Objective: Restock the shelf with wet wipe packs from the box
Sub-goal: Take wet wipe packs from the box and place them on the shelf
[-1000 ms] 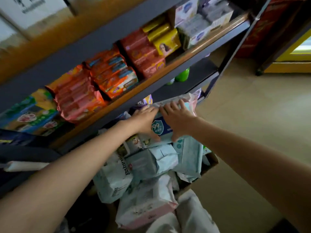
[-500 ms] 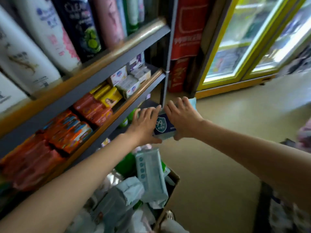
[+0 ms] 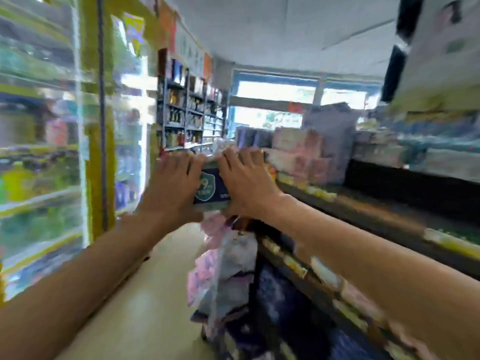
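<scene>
A wet wipe pack [image 3: 211, 188] with a dark blue label and a green shield mark is held up in the middle of the head view. My left hand [image 3: 170, 189] holds its left side and my right hand [image 3: 246, 184] its right side. Both hands' fingers lie across the top of the pack, and the thumbs are hidden beneath it. The shelf [image 3: 384, 224] with a dark open level runs along the right, just beyond my right hand. The box is out of view. The whole frame is blurred by motion.
Glass-door drink coolers [image 3: 52, 157] with yellow frames line the left. Soft pink and white packs [image 3: 226, 258] hang or stand below my hands at the shelf's end. Stacked pink and white goods [image 3: 309, 152] sit on the shelf. The beige aisle floor [image 3: 145, 294] runs ahead.
The view has swung up and right, from the box and the left shelving to the aisle. Both hands have carried the pack up and away from the box.
</scene>
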